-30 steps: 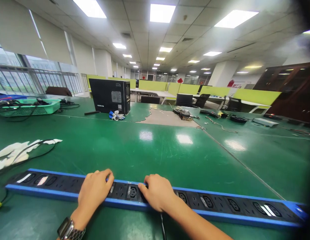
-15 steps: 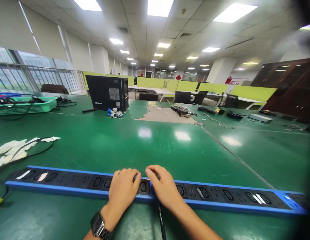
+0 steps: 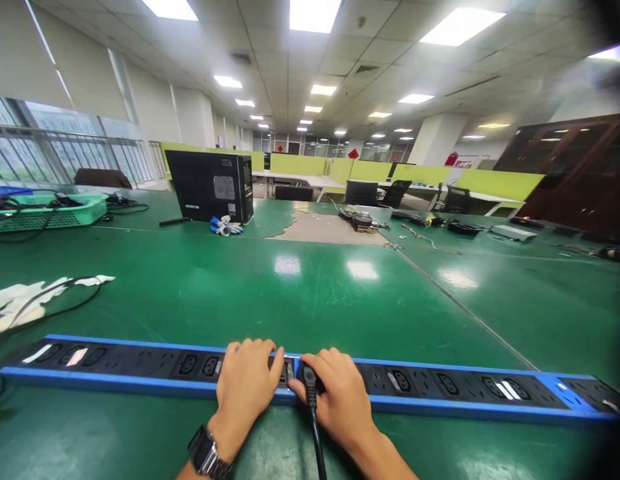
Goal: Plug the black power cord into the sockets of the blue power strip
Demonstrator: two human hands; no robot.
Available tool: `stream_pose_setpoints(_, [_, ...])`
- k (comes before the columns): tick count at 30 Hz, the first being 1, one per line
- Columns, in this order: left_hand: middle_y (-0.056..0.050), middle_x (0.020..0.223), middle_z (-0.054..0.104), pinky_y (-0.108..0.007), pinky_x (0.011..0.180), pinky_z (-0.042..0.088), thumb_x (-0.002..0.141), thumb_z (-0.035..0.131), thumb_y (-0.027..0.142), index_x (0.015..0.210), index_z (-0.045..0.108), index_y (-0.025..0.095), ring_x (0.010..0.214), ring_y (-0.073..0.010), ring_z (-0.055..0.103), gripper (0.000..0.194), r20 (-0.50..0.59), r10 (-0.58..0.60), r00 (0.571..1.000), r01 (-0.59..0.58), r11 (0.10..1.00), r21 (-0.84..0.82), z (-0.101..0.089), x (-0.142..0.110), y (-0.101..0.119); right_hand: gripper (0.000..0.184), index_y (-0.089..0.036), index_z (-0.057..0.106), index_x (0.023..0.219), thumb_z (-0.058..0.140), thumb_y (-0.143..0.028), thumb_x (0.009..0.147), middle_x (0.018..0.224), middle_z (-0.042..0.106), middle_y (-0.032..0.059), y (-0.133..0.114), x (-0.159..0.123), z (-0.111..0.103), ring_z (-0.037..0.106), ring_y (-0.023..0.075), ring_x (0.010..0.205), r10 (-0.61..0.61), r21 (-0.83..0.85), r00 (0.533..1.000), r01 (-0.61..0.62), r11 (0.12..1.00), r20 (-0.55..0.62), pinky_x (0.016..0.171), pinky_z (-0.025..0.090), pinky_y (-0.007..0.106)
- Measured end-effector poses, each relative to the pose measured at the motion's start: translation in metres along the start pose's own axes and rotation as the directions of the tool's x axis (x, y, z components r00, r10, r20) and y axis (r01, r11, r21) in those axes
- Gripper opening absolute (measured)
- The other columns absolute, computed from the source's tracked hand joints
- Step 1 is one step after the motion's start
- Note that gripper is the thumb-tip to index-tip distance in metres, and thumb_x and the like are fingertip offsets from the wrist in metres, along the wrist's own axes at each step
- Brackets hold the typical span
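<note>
A long blue-and-black power strip [image 3: 140, 360] lies across the near part of the green table, its rows of sockets facing up. My left hand [image 3: 251, 381] grips the strip left of its middle, fingers over the far edge and thumb on the socket face. A watch is on that wrist. Just to the right, my right hand [image 3: 340, 393] is closed on a black power plug [image 3: 310, 381] at the strip's socket face. The plug's cord [image 3: 317, 443] runs down toward me. Whether the plug sits in a socket is hidden by my fingers.
A black computer case [image 3: 210, 187] stands at the back left, with blue-and-white gloves [image 3: 225, 225] before it. White gloves [image 3: 20, 303] and a dark cable lie at left, below a green basket [image 3: 75, 212] of cables. Loose parts [image 3: 363, 220] sit at the back.
Both hands have shifted right along the strip, closer together. The plug has come into view in my right hand. The camera view has turned slightly right.
</note>
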State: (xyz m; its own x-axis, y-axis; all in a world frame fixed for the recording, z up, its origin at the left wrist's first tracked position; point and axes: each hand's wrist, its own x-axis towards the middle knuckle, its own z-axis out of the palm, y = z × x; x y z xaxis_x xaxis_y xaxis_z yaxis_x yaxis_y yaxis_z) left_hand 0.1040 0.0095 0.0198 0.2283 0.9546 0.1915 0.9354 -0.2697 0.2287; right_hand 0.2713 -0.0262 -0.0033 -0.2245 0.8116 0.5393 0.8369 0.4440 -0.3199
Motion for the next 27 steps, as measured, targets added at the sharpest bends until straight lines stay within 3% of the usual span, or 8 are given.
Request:
stream_pose_setpoints(2, [-0.006, 0.088, 0.072, -0.039, 0.082, 0.036, 0.096, 0.036, 0.038, 0.087, 0.069, 0.022, 0.088, -0.0241, 0.061, 0.038, 0.007, -0.002, 1.000, 0.002, 1.000, 0.017, -0.001, 0.001, 0.001, 0.029, -0.021, 0.067, 0.096, 0.058, -0.046, 0.086, 0.076, 0.064, 0.0034, -0.002, 0.002, -0.001, 0.053, 0.0171, 0.072, 0.036, 0.118, 0.999, -0.031, 0.993, -0.040, 0.066, 0.038, 0.029])
stream_pose_setpoints(4, [-0.006, 0.088, 0.072, -0.040, 0.082, 0.036, 0.096, 0.035, 0.038, 0.087, 0.069, 0.022, 0.089, -0.0244, 0.062, 0.038, 0.023, -0.009, 1.000, 0.008, 0.999, 0.031, -0.002, 0.001, 0.001, 0.033, -0.019, 0.068, 0.092, 0.051, -0.047, 0.089, 0.076, 0.066, 0.0035, -0.005, 0.008, -0.011, 0.056, 0.0161, 0.070, 0.199, 0.308, 0.974, -0.158, 0.938, -0.105, 0.065, 0.042, 0.028])
stream_pose_setpoints(6, [-0.006, 0.090, 0.072, -0.039, 0.083, 0.037, 0.095, 0.036, 0.039, 0.088, 0.069, 0.021, 0.090, -0.0242, 0.062, 0.038, 0.045, -0.019, 0.999, 0.017, 0.999, 0.037, -0.004, 0.002, 0.002, 0.040, -0.018, 0.068, 0.086, 0.042, -0.047, 0.092, 0.077, 0.068, 0.0039, -0.004, 0.016, -0.026, 0.059, 0.0152, 0.068, 0.440, 0.494, 0.884, -0.316, 0.810, -0.156, 0.062, 0.045, 0.026])
stream_pose_setpoints(8, [-0.007, 0.091, 0.073, -0.039, 0.083, 0.037, 0.095, 0.036, 0.038, 0.089, 0.069, 0.021, 0.090, -0.0238, 0.062, 0.037, 0.061, -0.029, 0.998, 0.027, 0.999, 0.033, -0.006, 0.002, 0.003, 0.042, -0.018, 0.068, 0.083, 0.042, -0.049, 0.091, 0.078, 0.069, 0.0041, 0.005, 0.020, -0.043, 0.062, 0.0159, 0.069, 0.568, 0.564, 0.812, -0.409, 0.717, -0.134, 0.061, 0.047, 0.025])
stream_pose_setpoints(13, [-0.006, 0.090, 0.072, -0.039, 0.084, 0.037, 0.095, 0.036, 0.038, 0.089, 0.069, 0.021, 0.090, -0.0237, 0.062, 0.038, 0.056, -0.025, 0.998, 0.023, 0.999, 0.034, -0.006, 0.001, 0.003, 0.039, -0.022, 0.070, 0.086, 0.051, -0.055, 0.085, 0.083, 0.072, 0.0042, 0.054, -0.008, -0.074, 0.065, 0.0194, 0.076, 0.487, 0.265, 0.872, -0.459, 0.848, -0.048, 0.070, 0.050, 0.029])
stream_pose_setpoints(16, [-0.006, 0.089, 0.072, -0.040, 0.083, 0.037, 0.095, 0.036, 0.039, 0.088, 0.069, 0.022, 0.089, -0.0248, 0.062, 0.038, 0.049, -0.021, 0.999, 0.018, 0.999, 0.043, -0.005, 0.001, 0.003, 0.035, -0.023, 0.069, 0.090, 0.051, -0.053, 0.087, 0.088, 0.071, 0.0054, 0.076, -0.033, -0.078, 0.065, 0.0206, 0.081, 0.383, 0.073, 0.922, -0.379, 0.923, -0.053, 0.075, 0.050, 0.032])
stream_pose_setpoints(23, [-0.005, 0.091, 0.072, -0.039, 0.084, 0.037, 0.095, 0.036, 0.039, 0.090, 0.070, 0.023, 0.090, -0.0242, 0.063, 0.038, 0.052, -0.014, 0.999, 0.012, 0.999, 0.040, -0.004, 0.001, 0.002, 0.034, -0.022, 0.067, 0.098, 0.049, -0.049, 0.091, 0.076, 0.065, 0.0044, 0.075, -0.040, -0.069, 0.058, 0.0181, 0.070, 0.122, -0.282, 0.992, -0.126, 0.951, -0.033, 0.065, 0.044, 0.030])
stream_pose_setpoints(27, [-0.006, 0.091, 0.073, -0.039, 0.085, 0.036, 0.095, 0.037, 0.039, 0.090, 0.070, 0.023, 0.091, -0.0241, 0.063, 0.037, 0.050, -0.017, 0.999, 0.015, 0.999, 0.040, -0.005, 0.001, 0.002, 0.030, -0.021, 0.068, 0.101, 0.053, -0.045, 0.089, 0.078, 0.065, 0.0054, 0.072, -0.038, -0.075, 0.058, 0.0198, 0.072, 0.100, -0.354, 0.992, -0.066, 0.933, 0.078, 0.066, 0.044, 0.032])
